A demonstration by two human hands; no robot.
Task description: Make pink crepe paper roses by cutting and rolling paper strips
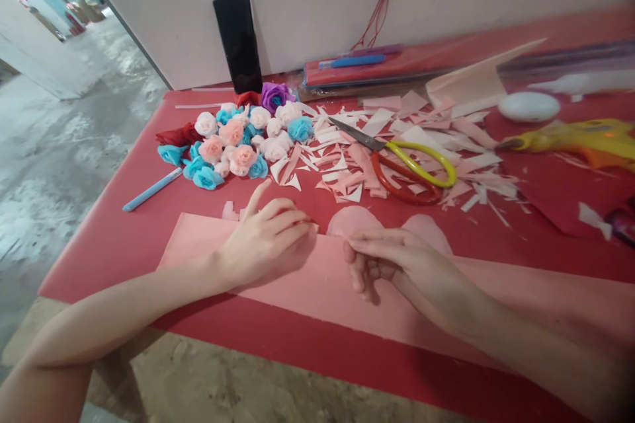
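Note:
A long strip of pink paper (pixel 317 297) lies across the table under both my hands. My left hand (pixel 270 238) rests over its left part, fingers apart and slightly curled, one finger lifted away from the others. My right hand (pixel 397 261) is at the middle of the strip, thumb and forefinger pressed together and the other fingers curled in. Whether anything small is between those fingertips, I cannot make out. Behind the right hand lie a rounded pink paper piece (pixel 354 219) and a second rounded pink piece (pixel 429 231), both partly covered.
Paper roses (pixel 242 157) in several colours are heaped at the back left, near a blue pen (pixel 153 190) and a propped phone (pixel 239 43). Scissors (pixel 417 162) lie on pink and white paper scraps (pixel 342 168). A yellow glue gun (pixel 570 140) and white oval object (pixel 528 107) stand right.

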